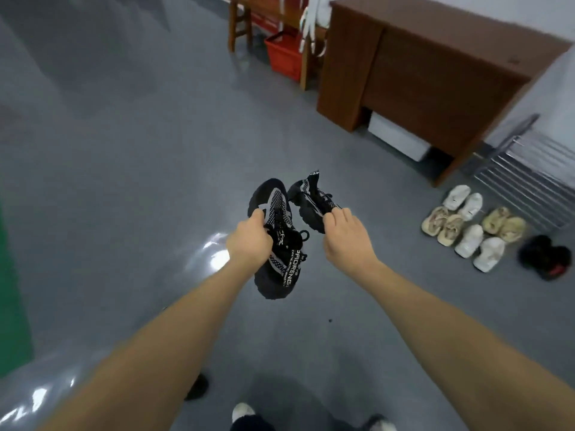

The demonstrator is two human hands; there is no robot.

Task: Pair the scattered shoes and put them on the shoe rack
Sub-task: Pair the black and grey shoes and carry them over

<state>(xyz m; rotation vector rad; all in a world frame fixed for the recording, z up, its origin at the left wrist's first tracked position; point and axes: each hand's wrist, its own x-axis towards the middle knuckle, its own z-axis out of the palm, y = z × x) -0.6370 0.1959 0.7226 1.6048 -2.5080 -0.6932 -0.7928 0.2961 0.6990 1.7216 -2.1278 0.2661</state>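
Note:
My left hand point(249, 242) grips a black sneaker with white lettering point(275, 269), held in the air over the grey floor. My right hand point(343, 236) grips the matching black sneaker point(309, 197), tilted with its sole toward the other shoe. The two sneakers hang close together. A metal shoe rack point(529, 178) stands at the right against the wall. In front of it on the floor sit paired shoes: white ones point(463, 202), beige ones point(441, 223), more white ones point(479, 248), yellowish ones point(504, 223) and black ones point(544, 256).
A brown wooden desk point(420, 73) stands at the back right with a white box point(398, 135) under it. A wooden chair point(242, 23) and a red basket point(284, 54) are at the back. A dark shoe point(196, 387) lies near my feet.

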